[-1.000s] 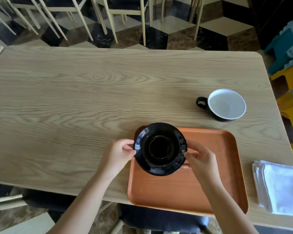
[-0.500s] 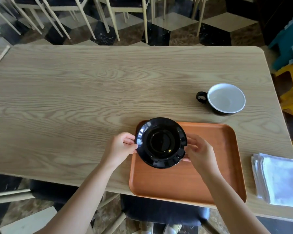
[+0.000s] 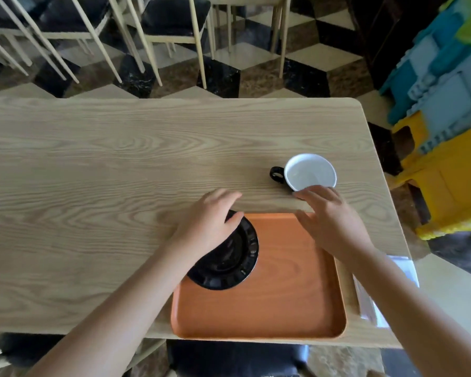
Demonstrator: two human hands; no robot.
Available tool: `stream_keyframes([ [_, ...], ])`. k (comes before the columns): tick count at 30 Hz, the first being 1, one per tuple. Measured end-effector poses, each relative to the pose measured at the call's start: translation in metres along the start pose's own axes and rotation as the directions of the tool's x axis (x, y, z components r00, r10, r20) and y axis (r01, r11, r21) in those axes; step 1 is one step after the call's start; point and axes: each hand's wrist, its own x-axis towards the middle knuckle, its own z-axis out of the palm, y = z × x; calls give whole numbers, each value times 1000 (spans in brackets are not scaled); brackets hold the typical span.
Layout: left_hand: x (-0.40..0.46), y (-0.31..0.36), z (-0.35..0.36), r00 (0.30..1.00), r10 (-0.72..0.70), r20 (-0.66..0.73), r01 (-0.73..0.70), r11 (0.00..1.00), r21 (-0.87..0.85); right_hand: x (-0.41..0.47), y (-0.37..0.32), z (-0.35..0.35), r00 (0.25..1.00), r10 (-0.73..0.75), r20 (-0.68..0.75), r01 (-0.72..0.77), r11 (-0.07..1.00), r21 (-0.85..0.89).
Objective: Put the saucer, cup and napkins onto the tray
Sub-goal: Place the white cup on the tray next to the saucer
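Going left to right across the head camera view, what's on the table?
Saucer → tray → cup → napkins, mostly hidden behind the right forearm.

This looks like a café or small restaurant dining room. A long pale wood desk (image 3: pixel 120 159) carries an orange serving tray (image 3: pixel 283 308) and a black cup (image 3: pixel 307 172) with a white inside. Beyond its far edge stand several matching light-framed chairs (image 3: pixel 172 20) with dark seats, on a floor (image 3: pixel 305 61) tiled in a black, white and brown cube pattern.
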Motion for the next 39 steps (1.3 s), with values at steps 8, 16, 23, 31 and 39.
stream_keyframes([
  [8, 74, 39, 51, 962, 237, 136, -267, 921, 285, 24, 52, 5, 981, 107, 159, -70, 972, -225],
  [16, 95, 39, 60, 951, 207, 230, -253, 948, 194, 29, 59, 11, 990, 114, 81, -105, 989, -106],
  [23, 107, 32, 65, 956, 274, 105, -278, 960, 33, 26, 70, 21, 998, -48, -39, 44, 994, -103],
  [31, 68, 32, 58, 951, 291, -102, -296, 954, -38, -3, 59, 9, 957, -161, -240, 153, 987, -49],
  [39, 9, 36, 55, 932, 317, -177, -320, 947, 10, -52, 46, 10, 922, -209, -327, 200, 978, -59],
])
